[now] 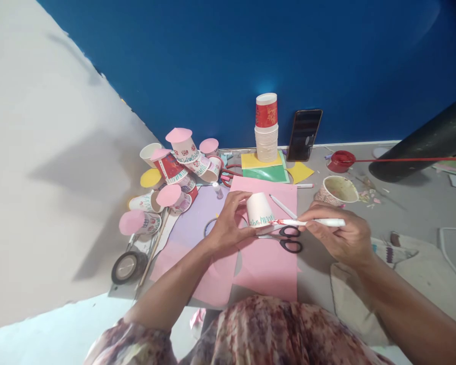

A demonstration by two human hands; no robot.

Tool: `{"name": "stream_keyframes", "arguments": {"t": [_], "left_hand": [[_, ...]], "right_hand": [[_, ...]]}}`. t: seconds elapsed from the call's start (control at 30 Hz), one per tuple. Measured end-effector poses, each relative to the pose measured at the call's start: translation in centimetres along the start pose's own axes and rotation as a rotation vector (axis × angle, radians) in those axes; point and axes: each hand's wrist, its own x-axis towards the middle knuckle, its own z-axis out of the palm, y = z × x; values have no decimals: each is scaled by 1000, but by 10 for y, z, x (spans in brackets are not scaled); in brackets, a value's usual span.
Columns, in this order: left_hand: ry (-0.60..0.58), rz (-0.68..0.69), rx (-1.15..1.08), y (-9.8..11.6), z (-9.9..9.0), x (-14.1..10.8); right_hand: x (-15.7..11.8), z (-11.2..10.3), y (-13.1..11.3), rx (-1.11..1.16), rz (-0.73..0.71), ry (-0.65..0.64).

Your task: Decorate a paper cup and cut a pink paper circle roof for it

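My left hand (pixel 231 220) is closed round the side of a white paper cup (pixel 259 207), which is upside down with green zigzag strokes along its rim. In my right hand (pixel 338 230) is a white felt-tip pen (pixel 323 222); its red tip is at the cup's lower right edge, and I cannot tell whether it touches. Scissors with black handles (pixel 291 246) lie just below the cup on pink paper (pixel 266 279). Another white pen (pixel 283 206) rests behind the cup on the same paper.
Several decorated paper cups with pink paper tops (pixel 179 135) are piled at left. A tall cup stack (pixel 266 137) and a phone (pixel 305 134) stand by the blue wall. At right are a patterned cup (pixel 336 190), red tape (pixel 341 161) and a dark cylinder (pixel 421 139). Black tape (pixel 125 267) lies front left.
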Motion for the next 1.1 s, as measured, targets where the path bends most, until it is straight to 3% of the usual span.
{"name": "stream_keyframes", "arguments": {"t": [0.27,0.47,0.67,0.9,1.1], "left_hand": [[10,-42,-83,-1,3,-1],[30,-108,-200,3,8,0],[4,-118,-258,3,9,0],[11,-167,-308,4,13,-1],[-2,-140,-342,-3,12,-1]], "right_hand": [[0,-2,0,-4,1,9],[3,-4,-4,-31,17,92],[1,-3,1,10,8,22],[2,-7,0,-12,17,98],[2,-7,2,-10,12,62]]}}
